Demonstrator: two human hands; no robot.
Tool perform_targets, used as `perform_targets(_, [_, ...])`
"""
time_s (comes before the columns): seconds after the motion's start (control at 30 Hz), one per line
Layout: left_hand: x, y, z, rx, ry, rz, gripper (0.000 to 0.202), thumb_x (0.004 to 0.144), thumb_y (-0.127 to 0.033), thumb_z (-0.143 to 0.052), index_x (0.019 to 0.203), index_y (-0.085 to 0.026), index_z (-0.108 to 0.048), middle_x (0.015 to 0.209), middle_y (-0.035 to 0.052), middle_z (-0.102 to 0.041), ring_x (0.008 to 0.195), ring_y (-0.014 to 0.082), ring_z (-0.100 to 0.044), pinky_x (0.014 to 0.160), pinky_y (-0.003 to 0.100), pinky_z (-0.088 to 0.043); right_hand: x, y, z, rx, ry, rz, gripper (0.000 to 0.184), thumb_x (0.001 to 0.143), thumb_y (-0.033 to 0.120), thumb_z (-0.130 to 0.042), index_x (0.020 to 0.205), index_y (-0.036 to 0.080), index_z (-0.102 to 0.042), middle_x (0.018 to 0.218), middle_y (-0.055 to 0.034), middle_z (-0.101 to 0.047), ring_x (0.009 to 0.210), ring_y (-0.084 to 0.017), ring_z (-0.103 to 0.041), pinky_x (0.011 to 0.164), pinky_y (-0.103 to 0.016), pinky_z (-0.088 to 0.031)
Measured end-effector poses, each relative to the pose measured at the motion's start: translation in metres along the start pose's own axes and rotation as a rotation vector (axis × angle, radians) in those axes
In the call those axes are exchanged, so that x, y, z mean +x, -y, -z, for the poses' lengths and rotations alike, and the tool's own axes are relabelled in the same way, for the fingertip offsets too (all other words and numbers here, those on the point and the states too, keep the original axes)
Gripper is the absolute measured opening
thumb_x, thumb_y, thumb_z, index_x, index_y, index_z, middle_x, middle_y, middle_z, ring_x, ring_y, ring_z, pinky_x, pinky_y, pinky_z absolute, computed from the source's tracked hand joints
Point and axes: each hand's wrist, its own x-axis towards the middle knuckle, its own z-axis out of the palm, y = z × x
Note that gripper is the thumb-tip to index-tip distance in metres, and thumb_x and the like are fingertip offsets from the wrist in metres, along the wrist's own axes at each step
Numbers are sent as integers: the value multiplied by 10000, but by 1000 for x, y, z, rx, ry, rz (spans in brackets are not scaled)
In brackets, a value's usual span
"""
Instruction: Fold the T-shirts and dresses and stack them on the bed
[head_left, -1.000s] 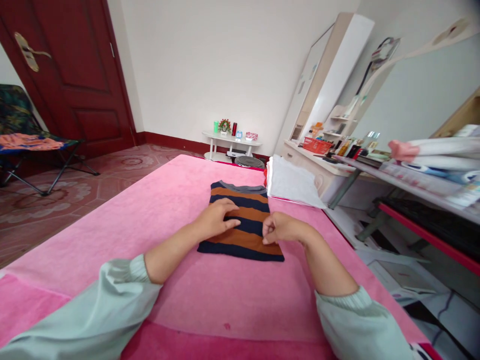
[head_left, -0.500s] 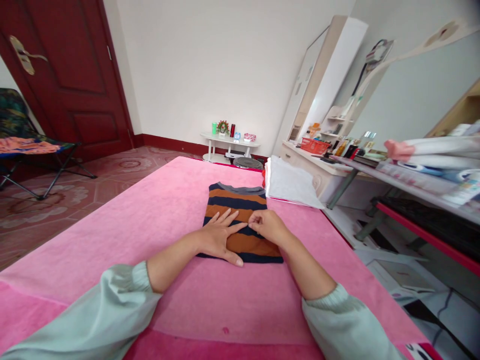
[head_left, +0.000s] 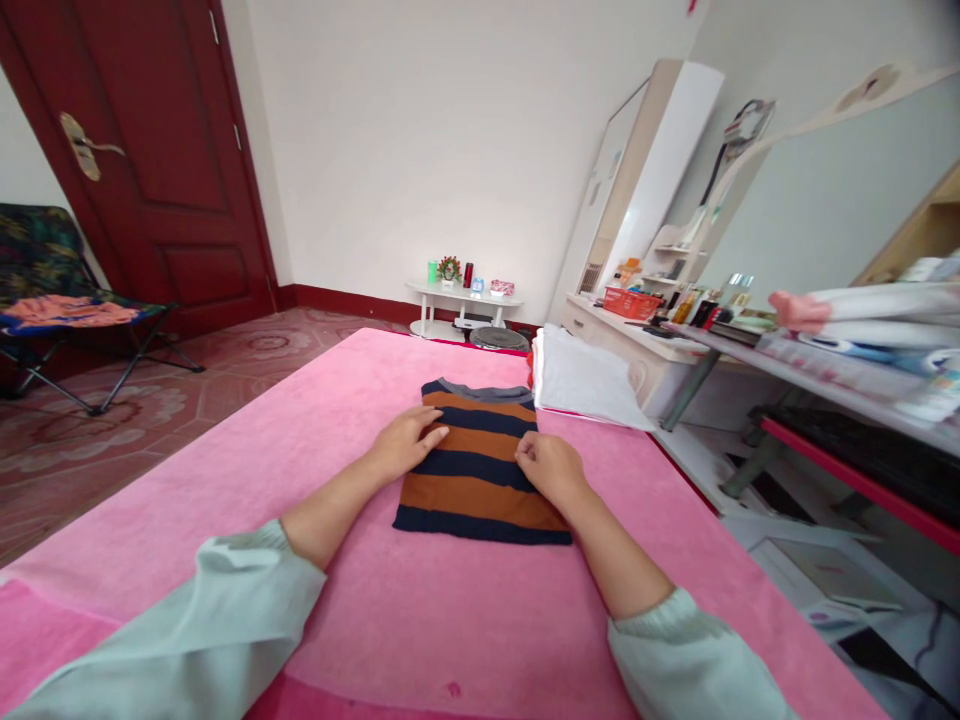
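Observation:
A folded striped shirt (head_left: 480, 491), orange-brown and navy with a grey neckband, lies flat with its neck end away from me. My left hand (head_left: 406, 441) is at its left edge, fingers stretched out and thumb apart, holding nothing. Over the right edge is my right hand (head_left: 553, 468), with its fingers curled in and the thumb against them. Whatever may be between those fingertips is too small or hidden to make out. Pink plush bedding (head_left: 450, 620) lies under the shirt.
A stack of folded white cloth (head_left: 589, 375) lies beyond the shirt to the right. Along the right side stand a dresser (head_left: 600, 325) with a red basket (head_left: 632, 302) and a grey-topped table (head_left: 832, 380). A folding chair (head_left: 67, 300) stands at the left.
My left hand has drawn back from the shirt's middle to its left edge. My right hand has moved right, away from the left fingertips, still curled. The view has shifted slightly.

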Motion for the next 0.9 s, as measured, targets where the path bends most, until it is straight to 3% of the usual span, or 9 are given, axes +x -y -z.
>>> perform_targets(0.13, [20, -11, -11, 5, 161, -161, 550, 925, -537, -281, 1376, -254, -420, 1464, 47, -370, 1384, 233, -232, 1125, 420, -160, -6, 13, -12, 130, -38, 180, 97, 808, 246, -541, 873, 229, -611, 861, -4, -639, 746, -129, -564, 635, -220, -353])
perform_targets(0.27, [57, 2, -23, 85, 278, -45, 566, 905, -565, -318, 1386, -278, -399, 1505, 51, -284, 1391, 277, -198, 1111, 506, -120, -9, 12, -19, 189, -74, 211, 145, 820, 231, -533, 943, 237, -610, 863, -2, -611, 755, -130, -551, 673, -223, -368])
perform_targets(0.37, [79, 17, -28, 96, 274, 49, 538, 921, -538, -300, 1360, -262, -444, 1509, 77, -268, 1374, 292, -240, 1095, 489, -180, -9, 8, -22, 226, -71, 212, 157, 825, 233, -530, 960, 235, -610, 848, -2, -606, 755, -133, -548, 677, -228, -370])
perform_targets(0.47, [82, 23, -32, 106, 235, 71, 527, 938, -519, -258, 1355, -261, -450, 1523, 81, -230, 1370, 314, -237, 1082, 505, -194, -8, 4, -25, 268, -72, 213, 155, 820, 231, -535, 954, 230, -612, 823, 3, -605, 745, -134, -544, 673, -231, -369])
perform_targets(0.6, [58, 17, -25, 149, 218, 74, 560, 924, -497, -328, 1382, -185, -409, 1512, 125, -244, 1377, 301, -227, 1098, 452, -199, -5, 2, -27, 304, -72, 202, 138, 814, 223, -536, 925, 228, -618, 782, 12, -604, 711, -130, -533, 645, -230, -360])
perform_targets(0.7, [26, 7, -7, 200, 244, 76, 665, 859, -537, -437, 1372, -115, -407, 1458, 173, -341, 1331, 291, -331, 1068, 375, -279, -4, 2, -28, 295, -74, 192, 129, 810, 221, -534, 908, 229, -618, 784, 13, -603, 697, -124, -528, 629, -227, -353])
perform_targets(0.9, [-44, -22, 38, 235, 182, 187, 482, 711, -566, -605, 1006, -189, -654, 1014, 110, -642, 962, 268, -593, 784, 315, -438, -8, 11, -21, 203, -10, 149, 149, 814, 208, -522, 926, 222, -618, 863, -6, -632, 753, -131, -572, 655, -230, -378])
